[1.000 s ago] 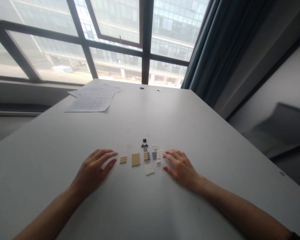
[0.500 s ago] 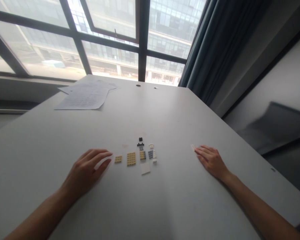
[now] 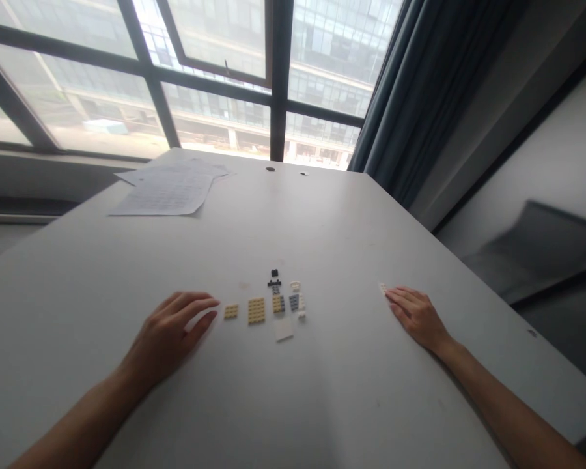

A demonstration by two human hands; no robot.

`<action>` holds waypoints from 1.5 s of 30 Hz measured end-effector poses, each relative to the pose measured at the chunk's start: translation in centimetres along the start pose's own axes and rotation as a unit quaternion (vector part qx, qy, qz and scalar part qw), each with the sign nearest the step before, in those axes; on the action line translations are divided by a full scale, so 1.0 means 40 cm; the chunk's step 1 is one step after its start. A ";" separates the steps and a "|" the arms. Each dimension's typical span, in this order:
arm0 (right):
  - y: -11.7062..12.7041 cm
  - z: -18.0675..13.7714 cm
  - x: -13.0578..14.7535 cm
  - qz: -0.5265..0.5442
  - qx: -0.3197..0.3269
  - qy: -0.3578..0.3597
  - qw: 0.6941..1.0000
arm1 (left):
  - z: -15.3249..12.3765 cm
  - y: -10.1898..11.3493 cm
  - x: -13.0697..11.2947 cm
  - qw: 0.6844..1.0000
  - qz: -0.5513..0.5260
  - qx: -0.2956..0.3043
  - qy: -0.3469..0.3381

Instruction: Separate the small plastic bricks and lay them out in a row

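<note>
Landmark for this record: the large tan plate (image 3: 256, 311), lying studs-up near the middle of the tabletop (image 3: 322, 215).

Left hand (image 3: 163, 335): lay palm-down to the left of the landmark. The grip was apart, fingers extended and loosely spread, with nothing held. Its fingertips pointed at the small tan plate (image 3: 231, 311), which sat between them and the landmark, near the fingertips but apart from them.

Right hand (image 3: 417, 314): lay palm-down well to the right of the landmark, grip likewise apart and empty. A small pale plate (image 3: 383, 288) lay at its fingertips, on the side toward the landmark and slightly farther from the person. Whether the fingertips touched it could not be told. The piece appeared elongated, its long axis running roughly away from the person, but it was too small to confirm. The right hand was by far the nearer hand to it.

Other items: a tan-and-grey plate (image 3: 279, 303) and a grey plate (image 3: 293, 301) stood in line just right of the landmark; a white tile (image 3: 284, 330) lay nearer the person; a black piece (image 3: 274, 273) lay beyond. Printed sheets (image 3: 168, 189) lay far beyond, to the left.
</note>
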State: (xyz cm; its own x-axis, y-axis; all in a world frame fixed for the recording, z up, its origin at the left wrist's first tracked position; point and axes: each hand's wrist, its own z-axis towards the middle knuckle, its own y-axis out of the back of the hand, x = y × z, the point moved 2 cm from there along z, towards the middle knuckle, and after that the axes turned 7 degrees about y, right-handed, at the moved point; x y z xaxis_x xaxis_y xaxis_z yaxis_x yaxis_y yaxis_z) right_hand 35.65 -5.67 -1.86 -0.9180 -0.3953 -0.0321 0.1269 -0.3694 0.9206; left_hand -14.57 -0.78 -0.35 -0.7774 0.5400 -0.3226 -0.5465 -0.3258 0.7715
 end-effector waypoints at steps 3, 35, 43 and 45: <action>-0.003 0.004 0.010 0.006 0.006 0.012 1.000 | -0.001 -0.002 0.003 1.000 -0.002 0.003 0.000; 0.001 0.229 0.417 0.080 0.083 0.043 0.992 | -0.001 0.007 -0.005 1.000 -0.015 0.004 -0.003; -0.002 0.115 0.191 -0.011 0.034 -0.049 0.998 | -0.005 -0.008 0.022 1.000 -0.009 0.016 -0.004; -0.003 0.095 0.167 -0.034 0.028 -0.059 0.997 | -0.006 -0.009 0.024 1.000 -0.009 0.018 -0.010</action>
State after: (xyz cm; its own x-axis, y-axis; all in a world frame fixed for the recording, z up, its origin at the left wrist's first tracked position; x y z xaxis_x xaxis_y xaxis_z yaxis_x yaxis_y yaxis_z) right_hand 28.08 -5.06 -0.72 -0.9618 -0.2685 -0.0529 0.0444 -0.3437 0.9380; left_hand -15.19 -0.32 -1.06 -0.7614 0.5607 -0.3254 -0.5477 -0.2878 0.7856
